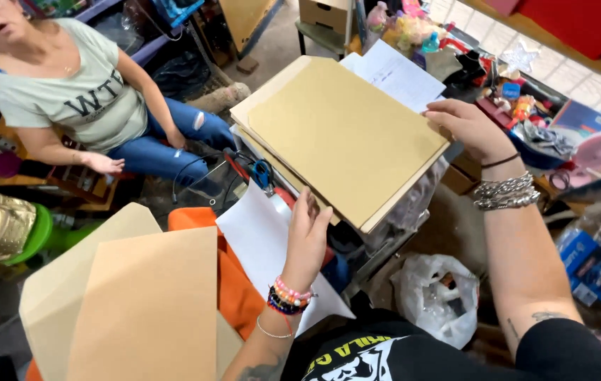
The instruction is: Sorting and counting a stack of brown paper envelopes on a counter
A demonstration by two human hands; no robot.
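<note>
Left hand (305, 236) gripping near edge of tan card stack (343, 137), right hand (466, 127) clasping its far right corner. Stack held tilted above white sheet (262, 243) and orange cloth (237, 286). More tan sheets (131, 303) left of stack; seated person (82, 99) beyond.

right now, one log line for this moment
left hand: on near edge of tan card stack | right hand: holds far corner | white sheet: beneath
</note>
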